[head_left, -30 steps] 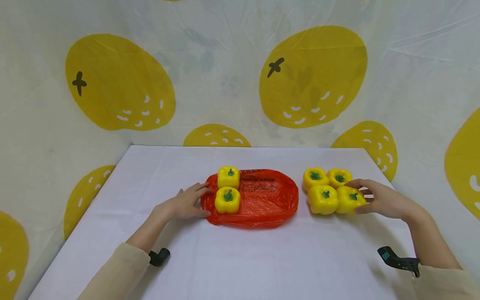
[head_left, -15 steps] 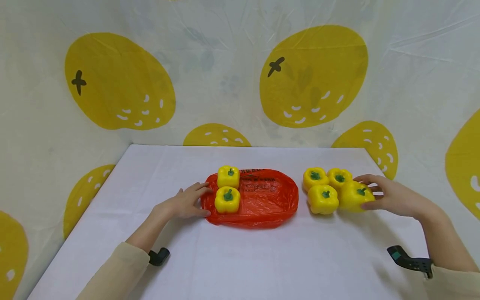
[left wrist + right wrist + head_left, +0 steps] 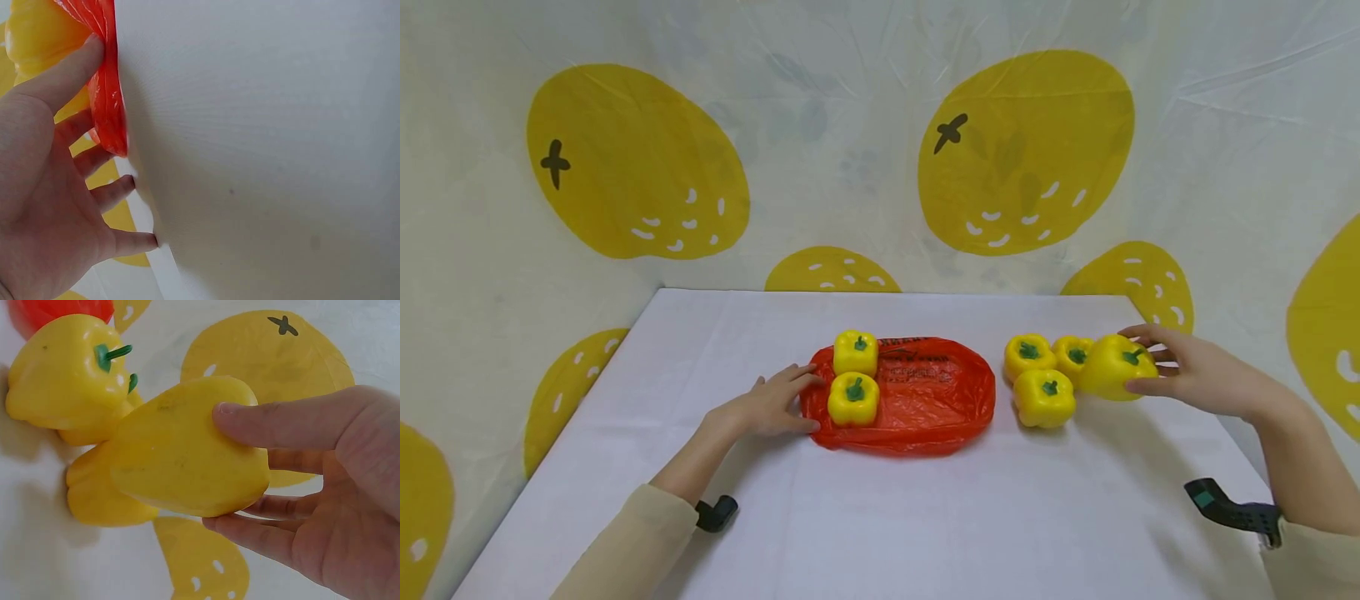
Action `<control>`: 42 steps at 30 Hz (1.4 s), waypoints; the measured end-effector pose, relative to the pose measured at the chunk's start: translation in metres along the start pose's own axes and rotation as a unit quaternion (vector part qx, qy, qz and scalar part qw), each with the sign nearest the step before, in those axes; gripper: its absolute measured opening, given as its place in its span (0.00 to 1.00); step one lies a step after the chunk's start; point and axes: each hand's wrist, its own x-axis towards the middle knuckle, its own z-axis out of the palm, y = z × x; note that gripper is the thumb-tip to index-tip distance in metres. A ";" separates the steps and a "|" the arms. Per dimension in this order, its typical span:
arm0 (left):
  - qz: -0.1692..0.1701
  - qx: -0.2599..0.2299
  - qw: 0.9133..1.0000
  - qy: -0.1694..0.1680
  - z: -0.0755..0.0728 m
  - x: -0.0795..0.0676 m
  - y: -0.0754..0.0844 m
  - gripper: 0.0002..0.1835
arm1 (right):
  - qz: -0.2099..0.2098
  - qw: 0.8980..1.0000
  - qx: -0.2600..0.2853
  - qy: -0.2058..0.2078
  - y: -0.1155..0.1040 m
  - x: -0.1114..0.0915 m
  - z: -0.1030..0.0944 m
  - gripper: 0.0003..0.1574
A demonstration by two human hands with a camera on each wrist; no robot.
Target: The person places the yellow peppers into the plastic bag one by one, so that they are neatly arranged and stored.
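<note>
In the head view my right hand [image 3: 1210,375] holds a yellow bell pepper [image 3: 1108,367] with a green stem, raised off the table. The right wrist view shows the thumb on one side of this pepper [image 3: 187,450] and fingers on the other. My left hand [image 3: 771,404] rests at the left edge of a flat red plastic bag [image 3: 936,408], fingers spread. In the left wrist view its thumb touches the bag's edge [image 3: 109,119]; other fingertips meet the white surface. Two yellow bell peppers [image 3: 853,400] stand one behind the other on the bag's left part.
Right of the bag stand three more yellow bell peppers [image 3: 1045,400], close together, partly behind the held one. A white cloth covers the table [image 3: 880,525]. Behind it hangs a curtain [image 3: 835,150] printed with big yellow fruit.
My right hand has lifted the front right bell pepper off the table and moved it up and to the right. The left hand and the bag stay in place.
</note>
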 end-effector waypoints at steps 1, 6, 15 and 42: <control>-0.001 -0.001 1.000 0.000 0.000 0.000 0.000 0.39 | 0.000 1.000 -0.001 0.001 -0.002 0.001 -0.002 0.45; 0.000 -0.002 1.000 0.001 0.000 0.000 -0.001 0.39 | -0.002 1.000 0.002 0.008 -0.013 0.009 -0.008 0.45; 0.004 -0.001 1.000 0.004 0.002 0.001 -0.003 0.39 | -0.020 1.000 0.014 0.016 -0.034 0.029 -0.009 0.45; -0.003 0.001 1.000 0.005 0.003 0.002 -0.002 0.40 | -0.077 0.997 0.029 -0.001 -0.087 0.080 0.026 0.43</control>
